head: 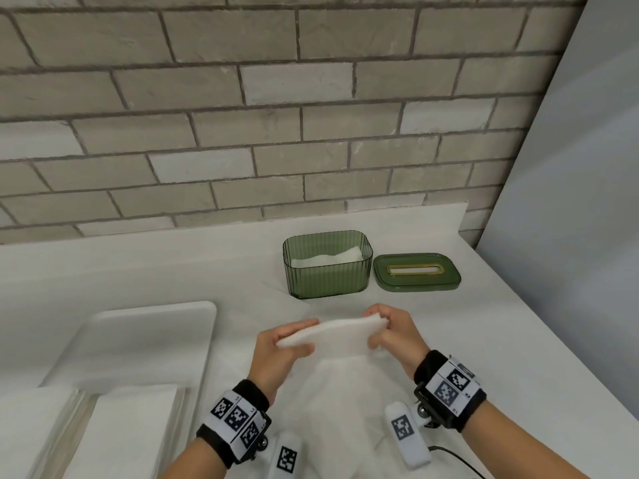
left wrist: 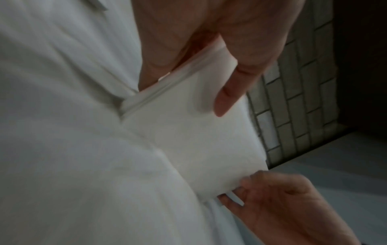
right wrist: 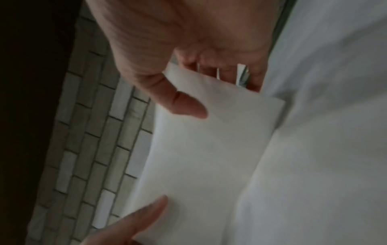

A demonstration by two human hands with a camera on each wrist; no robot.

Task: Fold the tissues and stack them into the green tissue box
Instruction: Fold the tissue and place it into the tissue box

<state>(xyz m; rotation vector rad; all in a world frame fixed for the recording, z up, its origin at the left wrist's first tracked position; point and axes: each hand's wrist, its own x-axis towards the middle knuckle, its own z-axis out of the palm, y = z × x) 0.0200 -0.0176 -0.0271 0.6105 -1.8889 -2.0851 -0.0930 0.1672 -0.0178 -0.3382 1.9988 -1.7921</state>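
Note:
A folded white tissue (head: 332, 335) is held above the counter between both hands, a short way in front of the green tissue box (head: 326, 267). My left hand (head: 287, 340) pinches its left end, thumb on top (left wrist: 225, 97). My right hand (head: 380, 331) grips its right end with curled fingers and thumb (right wrist: 186, 106). The folded tissue (left wrist: 188, 132) (right wrist: 209, 149) fills both wrist views. The box stands open with white tissues lying inside it. Its green lid (head: 416, 273) with a gold-rimmed slot lies flat to the right of the box.
A white tray (head: 145, 337) sits at the left, with flat white tissues (head: 135, 426) at its near end. More white tissue (head: 339, 409) lies spread on the counter under my hands. A brick wall runs behind; a pale panel bounds the right.

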